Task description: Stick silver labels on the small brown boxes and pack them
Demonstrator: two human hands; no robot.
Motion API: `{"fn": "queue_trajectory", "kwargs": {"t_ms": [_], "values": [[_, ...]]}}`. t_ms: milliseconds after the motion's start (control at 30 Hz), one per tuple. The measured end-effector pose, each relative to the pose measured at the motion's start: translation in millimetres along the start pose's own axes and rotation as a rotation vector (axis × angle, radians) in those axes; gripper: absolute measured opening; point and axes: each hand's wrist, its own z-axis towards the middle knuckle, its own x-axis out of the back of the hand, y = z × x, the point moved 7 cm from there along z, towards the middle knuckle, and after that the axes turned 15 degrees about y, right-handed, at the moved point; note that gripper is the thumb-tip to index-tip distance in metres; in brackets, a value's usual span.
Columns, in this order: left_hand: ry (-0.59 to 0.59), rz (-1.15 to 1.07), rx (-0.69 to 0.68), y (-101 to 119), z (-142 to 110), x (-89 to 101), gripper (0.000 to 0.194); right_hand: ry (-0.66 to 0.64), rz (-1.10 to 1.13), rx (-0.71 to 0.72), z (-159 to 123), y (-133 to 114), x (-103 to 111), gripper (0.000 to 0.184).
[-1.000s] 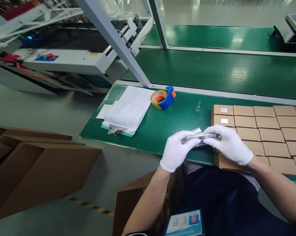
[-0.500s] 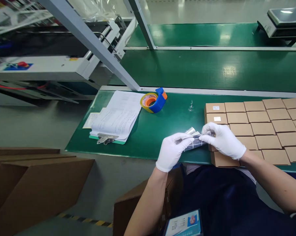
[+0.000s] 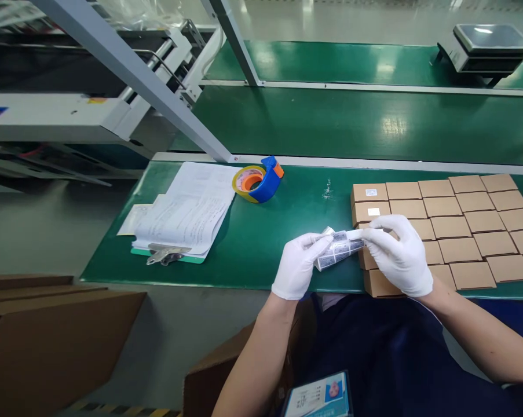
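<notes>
My gloved left hand (image 3: 296, 263) pinches a curled strip of printed labels (image 3: 342, 250) by its left end, above the near edge of the bench. At the strip's right end, the thumb and fingers of my gloved right hand (image 3: 398, 252) are closed on a pale end of it. Whether that end is a single label or bare backing, I cannot tell. Just beyond and under the right hand lie rows of small brown cartons (image 3: 450, 207), set tightly together. Two cartons in the left column carry a white label (image 3: 373, 212) on top.
A clipboard with papers (image 3: 187, 202) lies at the bench's left, with a blue tape dispenser (image 3: 270, 182) beside it. Grey metal posts (image 3: 135, 78) rise at the back left. A scale (image 3: 489, 49) stands on the far green surface. Large cardboard boxes (image 3: 57, 347) sit lower left.
The view has shifted slightly. My right hand has turned and raised its fingers at the strip's right end, and the strip now shows more of its printed face.
</notes>
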Motion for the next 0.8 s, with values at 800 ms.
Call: {"fn": "queue_trajectory", "kwargs": {"t_ms": [800], "values": [[-0.297,-0.043,0.045,-2,-16,-17.0,0.036,-0.02,0.159,-0.068,-19,-17,-42,0.066]]}}
